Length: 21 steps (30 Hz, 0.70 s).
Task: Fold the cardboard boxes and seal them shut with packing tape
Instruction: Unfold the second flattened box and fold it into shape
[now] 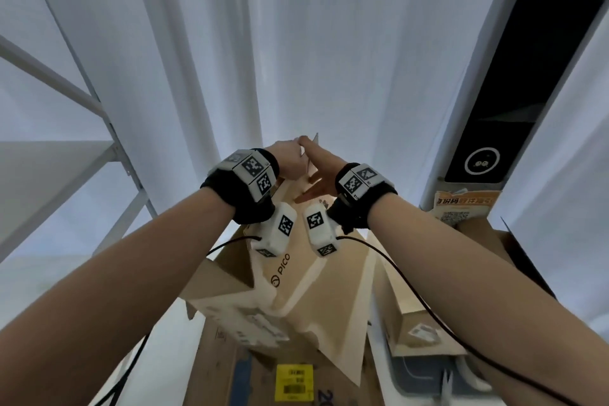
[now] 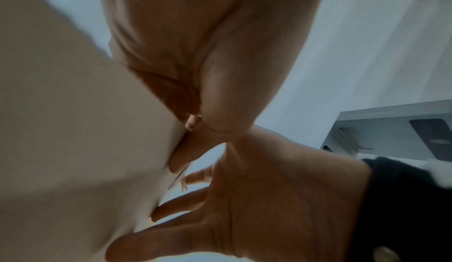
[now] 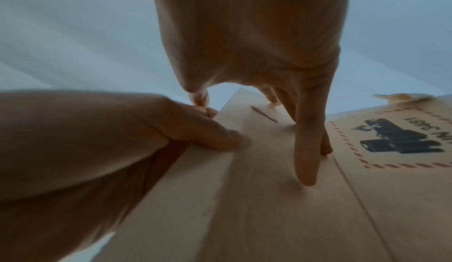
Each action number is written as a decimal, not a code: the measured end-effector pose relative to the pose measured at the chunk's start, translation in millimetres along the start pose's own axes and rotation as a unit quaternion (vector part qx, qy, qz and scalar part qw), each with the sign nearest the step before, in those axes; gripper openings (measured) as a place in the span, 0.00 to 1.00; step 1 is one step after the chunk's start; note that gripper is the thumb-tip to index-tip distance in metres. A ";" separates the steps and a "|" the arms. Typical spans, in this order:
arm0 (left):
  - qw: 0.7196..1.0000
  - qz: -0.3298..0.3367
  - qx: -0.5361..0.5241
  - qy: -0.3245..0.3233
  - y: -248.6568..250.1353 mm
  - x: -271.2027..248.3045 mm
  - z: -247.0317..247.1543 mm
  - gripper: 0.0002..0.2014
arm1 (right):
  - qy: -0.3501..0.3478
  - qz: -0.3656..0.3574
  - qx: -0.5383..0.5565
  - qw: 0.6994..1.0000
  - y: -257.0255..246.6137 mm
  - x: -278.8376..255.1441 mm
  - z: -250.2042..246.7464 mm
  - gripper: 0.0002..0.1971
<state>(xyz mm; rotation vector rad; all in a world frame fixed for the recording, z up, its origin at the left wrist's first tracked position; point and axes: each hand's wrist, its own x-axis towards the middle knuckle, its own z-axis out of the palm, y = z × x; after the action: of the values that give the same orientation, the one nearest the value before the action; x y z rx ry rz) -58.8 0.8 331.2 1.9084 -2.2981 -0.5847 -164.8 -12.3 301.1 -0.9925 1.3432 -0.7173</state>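
Observation:
A flattened brown cardboard box (image 1: 290, 277) with a PICO logo stands upright in front of me, its top corner raised toward the curtain. My left hand (image 1: 288, 156) pinches the box's upper edge, thumb on the near face; the left wrist view shows that pinch (image 2: 195, 119) against the cardboard (image 2: 73, 131). My right hand (image 1: 318, 180) lies against the same panel with straight, spread fingers. In the right wrist view those fingers (image 3: 305, 160) press on the cardboard (image 3: 244, 208) beside a printed red-dashed mark (image 3: 391, 140), and the left hand (image 3: 97, 140) grips the edge.
A white metal shelf (image 1: 66, 155) stands at the left, white curtains (image 1: 263, 43) behind. A white unit with a dark panel (image 1: 514, 92) rises at the right. Below lie a box with a yellow label (image 1: 294, 382) and more cardboard (image 1: 415, 316).

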 end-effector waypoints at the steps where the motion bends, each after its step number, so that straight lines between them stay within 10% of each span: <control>1: 1.000 0.002 0.014 0.000 4.5 0.6 3.9 0.16 | 0.008 -0.005 0.002 1.000 1.0 0.7 -2.3 0.20; 21: 0.998 -0.033 -0.027 -0.050 21.6 27.0 42.8 0.21 | 0.018 0.021 -0.060 0.998 27.7 30.8 -36.6 0.11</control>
<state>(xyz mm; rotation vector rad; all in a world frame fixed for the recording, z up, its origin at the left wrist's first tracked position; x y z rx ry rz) -98.0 -12.5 294.9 1.9789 -2.2605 -0.7590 -200.2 -33.6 264.4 -1.0478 1.4477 -0.6300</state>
